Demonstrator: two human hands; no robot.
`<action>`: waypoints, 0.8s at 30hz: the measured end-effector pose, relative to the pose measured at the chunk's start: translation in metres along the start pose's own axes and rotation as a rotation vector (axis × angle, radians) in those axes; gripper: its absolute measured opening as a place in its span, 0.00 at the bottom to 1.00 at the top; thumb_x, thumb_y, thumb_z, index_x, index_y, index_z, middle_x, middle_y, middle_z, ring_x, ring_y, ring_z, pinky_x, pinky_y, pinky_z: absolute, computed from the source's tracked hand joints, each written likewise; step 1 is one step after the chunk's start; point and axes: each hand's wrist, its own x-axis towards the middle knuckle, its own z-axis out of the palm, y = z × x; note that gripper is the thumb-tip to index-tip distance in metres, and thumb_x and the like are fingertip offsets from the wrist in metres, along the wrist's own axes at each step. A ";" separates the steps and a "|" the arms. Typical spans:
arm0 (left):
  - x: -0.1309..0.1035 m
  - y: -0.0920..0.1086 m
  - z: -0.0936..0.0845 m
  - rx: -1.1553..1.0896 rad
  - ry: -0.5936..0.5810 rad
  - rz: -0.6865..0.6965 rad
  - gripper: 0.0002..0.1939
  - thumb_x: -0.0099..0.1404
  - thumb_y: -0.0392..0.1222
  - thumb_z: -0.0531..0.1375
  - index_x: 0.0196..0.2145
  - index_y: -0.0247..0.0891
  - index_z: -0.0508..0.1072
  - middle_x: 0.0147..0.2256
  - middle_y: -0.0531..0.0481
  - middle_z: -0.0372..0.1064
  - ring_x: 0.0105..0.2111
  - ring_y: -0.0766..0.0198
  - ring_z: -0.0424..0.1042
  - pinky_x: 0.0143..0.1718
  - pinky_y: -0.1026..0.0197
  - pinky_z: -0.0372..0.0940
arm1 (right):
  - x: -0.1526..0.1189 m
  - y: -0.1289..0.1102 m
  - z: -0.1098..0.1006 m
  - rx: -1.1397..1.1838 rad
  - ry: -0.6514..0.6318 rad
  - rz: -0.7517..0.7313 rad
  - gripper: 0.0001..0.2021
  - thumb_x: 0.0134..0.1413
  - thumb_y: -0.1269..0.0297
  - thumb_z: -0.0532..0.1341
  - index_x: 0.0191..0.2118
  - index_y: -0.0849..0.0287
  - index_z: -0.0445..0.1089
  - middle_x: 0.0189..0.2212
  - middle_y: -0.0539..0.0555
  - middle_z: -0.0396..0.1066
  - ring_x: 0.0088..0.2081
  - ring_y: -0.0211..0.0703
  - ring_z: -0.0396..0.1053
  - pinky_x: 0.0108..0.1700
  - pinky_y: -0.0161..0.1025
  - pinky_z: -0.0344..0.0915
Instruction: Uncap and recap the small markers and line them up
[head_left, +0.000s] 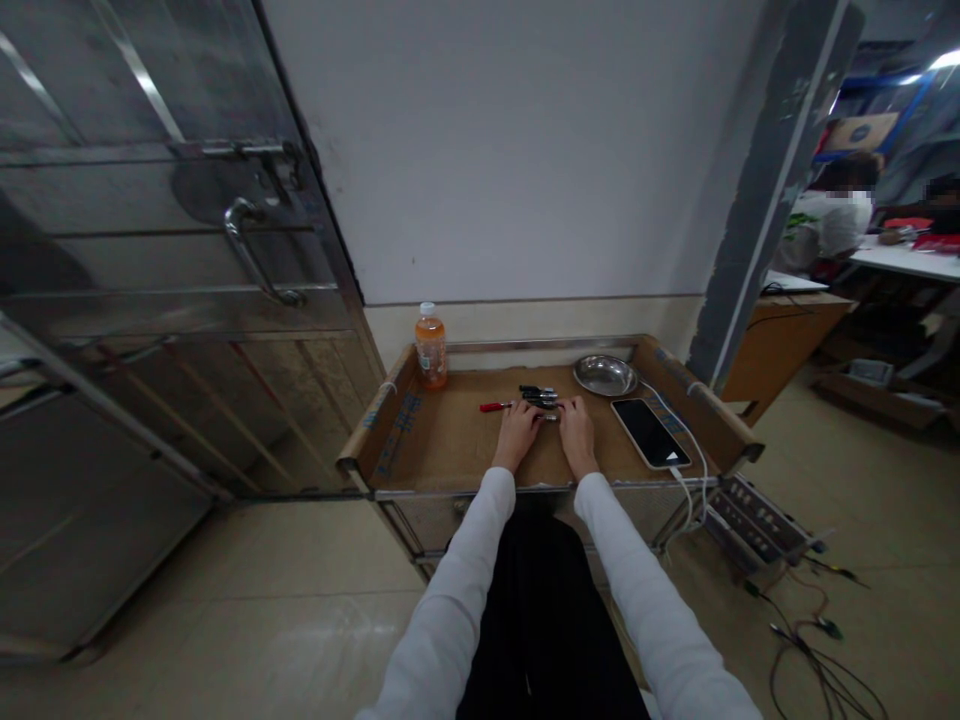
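Several dark pens (537, 391) lie close together near the middle of the cardboard-lined cart top (450, 450). My left hand (517, 432) rests at the near left side of them, its fingers bent. A red pen (493, 407) sticks out to the left beyond my left fingers. My right hand (576, 430) is at the right ends of the pens, fingers curled towards them. A pen with a silvery end (548, 417) shows between the two hands. What exactly the fingertips of each hand grip is too small to make out.
An orange drink bottle (431, 348) stands at the back left. At the right are a metal bowl (604, 375) and a phone (651, 434) with a white cable (697, 450). Raised edges border the cart top. A metal box (757, 525) and wires lie on the floor.
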 end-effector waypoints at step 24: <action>-0.006 0.002 -0.008 0.106 0.296 -0.366 0.13 0.70 0.38 0.46 0.40 0.32 0.68 0.39 0.39 0.66 0.43 0.53 0.65 0.46 0.51 0.61 | -0.001 -0.010 0.000 0.264 -0.015 -0.175 0.24 0.53 0.77 0.47 0.56 0.62 0.61 0.58 0.62 0.58 0.61 0.45 0.55 0.60 0.47 0.57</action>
